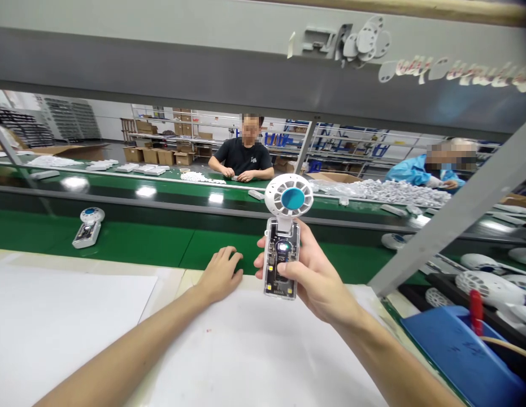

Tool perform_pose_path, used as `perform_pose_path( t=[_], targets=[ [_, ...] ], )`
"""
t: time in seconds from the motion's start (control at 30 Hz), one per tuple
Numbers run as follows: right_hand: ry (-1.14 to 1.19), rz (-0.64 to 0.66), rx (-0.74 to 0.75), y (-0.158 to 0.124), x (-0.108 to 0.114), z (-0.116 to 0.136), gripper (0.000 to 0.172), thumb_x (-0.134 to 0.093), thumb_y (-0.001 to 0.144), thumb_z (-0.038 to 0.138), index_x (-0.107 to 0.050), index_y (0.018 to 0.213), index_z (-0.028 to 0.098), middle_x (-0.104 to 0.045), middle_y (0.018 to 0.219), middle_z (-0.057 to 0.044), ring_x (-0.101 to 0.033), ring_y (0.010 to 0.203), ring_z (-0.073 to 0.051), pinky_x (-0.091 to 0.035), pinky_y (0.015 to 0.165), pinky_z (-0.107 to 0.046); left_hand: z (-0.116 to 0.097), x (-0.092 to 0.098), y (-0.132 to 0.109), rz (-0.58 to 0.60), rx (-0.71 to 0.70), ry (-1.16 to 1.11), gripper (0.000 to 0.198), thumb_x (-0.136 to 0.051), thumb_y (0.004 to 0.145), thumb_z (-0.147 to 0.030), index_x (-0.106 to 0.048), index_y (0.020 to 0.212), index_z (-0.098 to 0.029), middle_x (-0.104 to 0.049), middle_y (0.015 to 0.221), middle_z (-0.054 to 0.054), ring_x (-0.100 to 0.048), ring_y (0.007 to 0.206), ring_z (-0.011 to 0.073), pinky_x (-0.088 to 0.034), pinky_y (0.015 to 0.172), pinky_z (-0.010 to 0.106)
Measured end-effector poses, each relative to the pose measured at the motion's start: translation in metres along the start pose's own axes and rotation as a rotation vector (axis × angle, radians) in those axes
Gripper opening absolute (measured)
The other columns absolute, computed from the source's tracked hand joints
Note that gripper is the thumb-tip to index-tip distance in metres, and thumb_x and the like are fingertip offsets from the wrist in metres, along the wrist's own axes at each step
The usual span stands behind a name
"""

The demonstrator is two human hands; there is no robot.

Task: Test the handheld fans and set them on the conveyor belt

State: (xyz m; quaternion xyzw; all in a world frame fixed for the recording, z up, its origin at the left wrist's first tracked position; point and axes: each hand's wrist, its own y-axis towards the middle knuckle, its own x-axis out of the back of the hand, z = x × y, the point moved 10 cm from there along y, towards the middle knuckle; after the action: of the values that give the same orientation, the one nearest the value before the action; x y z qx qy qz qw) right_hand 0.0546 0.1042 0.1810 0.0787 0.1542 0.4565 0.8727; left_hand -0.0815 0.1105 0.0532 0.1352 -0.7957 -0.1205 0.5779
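White sheet (254,350) lay nearest. Our right hand (317,277) gripped the handheld fan (283,237) by its clear handle (281,265); we judged it light, rigid, fragile-headed. Left hand (220,274) rested open, empty.

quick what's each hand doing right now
Left hand: open, holding nothing, resting palm down on the worktable.
Right hand: closed around the handheld fan.

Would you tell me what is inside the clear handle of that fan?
A dark circuit board with a glowing light shows; the right hand around the fan hides whatever lies behind.
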Motion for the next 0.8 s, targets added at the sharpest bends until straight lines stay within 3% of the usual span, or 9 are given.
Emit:
perform_pose_path(
  t=[0.4, 0.57, 0.7, 0.8],
  targets=[
    [0.027, -0.007, -0.055, -0.002, 0.002, 0.004, 0.077, -0.066, 0.078, 0.015, -0.026, 0.141, 0.037, -0.063, 0.113, -0.003, -0.070, 0.089, -0.020, -0.061, 0.073, -0.040, 0.001, 0.000, 0.000, -0.021, -0.008, 0.009, 0.034, -0.051, 0.091, -0.025, -0.056, 0.125, -0.018, -0.051, 0.131, 0.013, -0.048, 0.122, 0.0304, -0.045, 0.101, 0.048],
    [0.022, -0.113, 0.035, -0.003, 0.010, 0.013, 0.056, -0.075, 0.076, 0.022, -0.044, 0.120, 0.032, -0.068, 0.105, 0.000, -0.071, 0.089, -0.022, -0.059, 0.078, -0.041, 0.001, 0.000, 0.000, -0.037, -0.014, 0.009, 0.031, -0.049, 0.091, -0.024, -0.056, 0.121, -0.017, -0.052, 0.130, 0.014, -0.049, 0.121, 0.0302, -0.045, 0.101, 0.048],
    [0.040, -0.125, -0.115, -0.004, 0.006, -0.003, 0.029, -0.074, 0.074, 0.033, -0.058, 0.096, 0.023, -0.065, 0.070, 0.002, -0.067, 0.067, -0.019, -0.055, 0.070, -0.037, 0.000, 0.001, 0.000, -0.042, -0.021, 0.004, 0.030, -0.050, 0.090, -0.024, -0.057, 0.118, -0.017, -0.052, 0.130, 0.014, -0.049, 0.122, 0.0300, -0.045, 0.101, 0.048],
    [-0.147, -0.219, 0.007, -0.014, 0.012, 0.018, 0.029, -0.082, 0.064, 0.031, -0.063, 0.084, 0.021, -0.063, 0.065, 0.001, -0.064, 0.064, -0.019, -0.053, 0.066, -0.035, 0.001, 0.001, 0.001, -0.044, -0.015, 0.006, 0.030, -0.050, 0.091, -0.025, -0.057, 0.118, -0.018, -0.053, 0.130, 0.014, -0.050, 0.121, 0.0303, -0.046, 0.101, 0.049]
  ],
)
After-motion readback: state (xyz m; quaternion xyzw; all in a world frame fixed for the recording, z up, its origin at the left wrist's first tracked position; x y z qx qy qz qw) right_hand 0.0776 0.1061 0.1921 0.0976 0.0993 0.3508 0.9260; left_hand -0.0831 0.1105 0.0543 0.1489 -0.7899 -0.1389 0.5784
